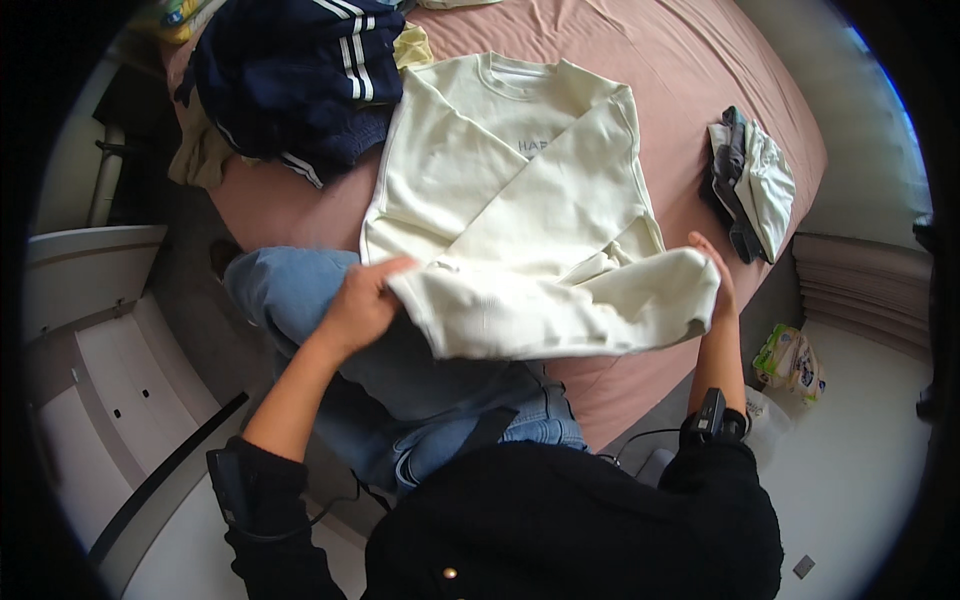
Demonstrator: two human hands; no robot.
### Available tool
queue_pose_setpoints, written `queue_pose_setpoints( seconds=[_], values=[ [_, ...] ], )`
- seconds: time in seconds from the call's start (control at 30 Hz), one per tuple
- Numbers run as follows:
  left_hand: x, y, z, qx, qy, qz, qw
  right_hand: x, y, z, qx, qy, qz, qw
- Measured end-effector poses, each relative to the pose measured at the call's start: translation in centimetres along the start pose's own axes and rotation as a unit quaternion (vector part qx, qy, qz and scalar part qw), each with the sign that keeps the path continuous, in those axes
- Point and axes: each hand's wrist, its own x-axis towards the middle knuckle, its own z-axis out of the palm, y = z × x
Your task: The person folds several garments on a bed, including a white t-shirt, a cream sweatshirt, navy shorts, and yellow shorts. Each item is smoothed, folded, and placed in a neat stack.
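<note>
A cream sweatshirt point(517, 180) lies spread on the pink bedsheet, its round collar pointing away from me. Both sleeves are crossed over the chest and partly cover some lettering. My left hand point(371, 300) grips the left corner of the lower edge, thumb on top. At the opposite corner, my right hand point(716, 277) holds the fabric from the outer side, with most of its fingers hidden behind the cloth. Between the two hands the hem is lifted and turned up towards the body of the garment, slightly blurred.
Navy garments with white stripes point(300, 82) are heaped at the bed's upper left. A folded bundle of grey and white clothing point(746, 187) lies near the right edge of the bed point(675, 67). Packaged goods point(791, 364) stand on the right. My jeans-clad leg point(292, 292) rests against the bed.
</note>
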Motion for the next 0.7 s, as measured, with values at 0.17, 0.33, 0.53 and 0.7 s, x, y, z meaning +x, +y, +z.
queue_pose_setpoints(
  seconds=[0.17,0.33,0.53,0.7],
  values=[
    [12.0,-4.3,-2.9,-0.143,0.292,-0.065,0.943,13.1,-4.1,1.5,0.305,-0.176,-0.011,0.936],
    [14.7,-9.2,-0.6,0.154,0.363,-0.135,0.909,19.7,-0.7,1.3,-0.316,0.299,-0.132,0.891],
    [12.8,-11.7,1.3,0.24,0.34,-0.163,0.895,17.1,3.0,0.4,-0.448,0.353,-0.095,0.816],
    [12.9,-10.5,1.0,0.182,0.288,-0.253,0.906,15.2,3.3,2.6,-0.484,0.282,-0.084,0.824]
  ],
)
